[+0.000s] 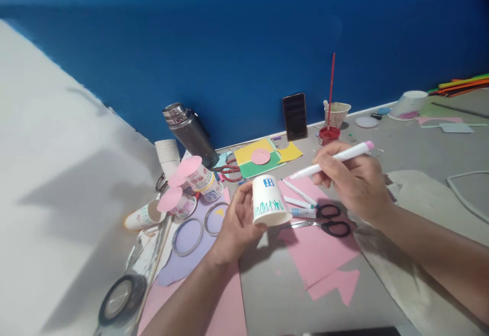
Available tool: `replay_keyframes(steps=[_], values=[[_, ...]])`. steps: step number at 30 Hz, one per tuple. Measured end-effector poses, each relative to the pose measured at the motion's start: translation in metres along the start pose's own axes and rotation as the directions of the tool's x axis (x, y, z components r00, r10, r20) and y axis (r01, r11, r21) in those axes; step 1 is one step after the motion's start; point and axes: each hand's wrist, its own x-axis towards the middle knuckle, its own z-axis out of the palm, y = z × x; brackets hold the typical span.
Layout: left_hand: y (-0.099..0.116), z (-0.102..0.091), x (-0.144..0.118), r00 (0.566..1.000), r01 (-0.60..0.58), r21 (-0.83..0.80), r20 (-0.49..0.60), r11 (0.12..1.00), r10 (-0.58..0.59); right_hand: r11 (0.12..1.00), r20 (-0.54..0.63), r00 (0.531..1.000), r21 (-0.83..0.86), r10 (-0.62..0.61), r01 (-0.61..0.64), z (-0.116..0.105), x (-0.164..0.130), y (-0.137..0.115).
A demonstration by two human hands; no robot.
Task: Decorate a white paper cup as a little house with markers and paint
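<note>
My left hand point(240, 220) grips a white paper cup point(269, 196), turned upside down with its wide rim toward me. A blue window is drawn near its top, and green grass-like strokes run along the rim. In my right hand point(349, 180) is a white marker point(336, 160) with a pink end, its tip pointing left toward the cup but apart from it. Below the marker lie black-handled scissors point(333, 220) and a few pens on pink paper point(324, 254).
Decorated cups with pink paper discs point(170, 199) stand at left, near a stack of cups point(167, 151) and a dark flask point(191, 135). A phone point(295, 117) leans against the blue wall. Tape rolls point(188, 237) lie on purple paper. Beige cloth point(405, 214) sits at right.
</note>
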Motion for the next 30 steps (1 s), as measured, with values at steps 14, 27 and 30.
replay_keyframes(steps=[14,27,30], values=[[-0.022,-0.017,0.009,0.902,-0.261,0.643,-0.103,0.72,0.418,0.726,0.363,0.915,-0.579,-0.177,0.37,-0.003,0.006,0.069],[-0.022,-0.019,0.013,0.798,-0.232,0.84,-0.123,0.49,0.589,0.657,0.485,0.874,-0.652,-0.023,0.378,-0.01,0.007,0.084],[-0.026,-0.023,0.014,0.793,-0.221,0.856,-0.122,0.468,0.597,0.654,0.497,0.868,-0.656,-0.001,0.376,-0.01,0.008,0.086]])
